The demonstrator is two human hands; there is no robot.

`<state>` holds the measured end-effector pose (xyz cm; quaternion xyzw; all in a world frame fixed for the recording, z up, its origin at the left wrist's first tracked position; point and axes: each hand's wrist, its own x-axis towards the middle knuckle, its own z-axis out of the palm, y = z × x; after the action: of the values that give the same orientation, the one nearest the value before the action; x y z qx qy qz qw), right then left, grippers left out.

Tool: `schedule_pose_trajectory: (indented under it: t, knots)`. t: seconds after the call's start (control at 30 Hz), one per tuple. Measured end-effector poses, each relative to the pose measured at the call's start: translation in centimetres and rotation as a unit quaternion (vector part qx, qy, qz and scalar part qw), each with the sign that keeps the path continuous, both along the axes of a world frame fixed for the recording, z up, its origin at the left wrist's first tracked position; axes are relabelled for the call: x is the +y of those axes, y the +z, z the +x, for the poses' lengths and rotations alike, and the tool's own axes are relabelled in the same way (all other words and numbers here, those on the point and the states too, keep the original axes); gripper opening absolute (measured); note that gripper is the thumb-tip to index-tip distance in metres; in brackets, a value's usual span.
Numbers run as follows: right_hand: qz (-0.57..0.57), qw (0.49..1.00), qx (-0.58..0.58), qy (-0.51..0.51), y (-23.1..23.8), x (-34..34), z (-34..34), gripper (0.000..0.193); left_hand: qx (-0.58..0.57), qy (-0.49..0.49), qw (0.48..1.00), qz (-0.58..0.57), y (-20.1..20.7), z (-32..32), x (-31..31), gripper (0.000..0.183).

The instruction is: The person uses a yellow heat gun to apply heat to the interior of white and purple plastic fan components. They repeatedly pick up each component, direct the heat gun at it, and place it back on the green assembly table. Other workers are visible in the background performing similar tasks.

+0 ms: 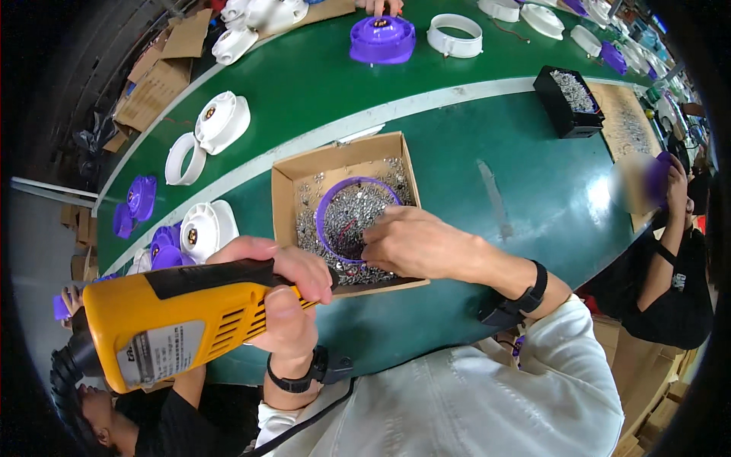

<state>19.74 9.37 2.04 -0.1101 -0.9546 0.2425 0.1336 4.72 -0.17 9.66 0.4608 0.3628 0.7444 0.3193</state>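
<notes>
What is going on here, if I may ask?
The left hand grips a yellow tool. The right hand reaches into an open box of small metal parts, its fingers at the right side of a purple ring inside; whether they hold anything is hidden. The box sits on a green bench. At the top of the view, another person's hand is at a purple housing.

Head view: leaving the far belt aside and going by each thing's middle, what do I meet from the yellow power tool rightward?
Yellow power tool, left hand, purple ring in the cardboard box, right hand, black bin of small metal parts, cardboard sheet.
</notes>
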Motion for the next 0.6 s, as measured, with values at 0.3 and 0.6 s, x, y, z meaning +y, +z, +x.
schedule_pose_trajectory:
  t: [0.3,0.6]
  knots:
    - [0.001,1.0,-0.01,-0.004,-0.5,0.4,0.7,0.018,0.091,0.029,0.995,-0.023,0.2,0.8,1.5,0.051]
    - [-0.02,1.0,-0.023,0.004,0.1,0.8,0.9,0.016,0.092,0.029,0.995,-0.038,0.7,1.1,2.1,0.05]
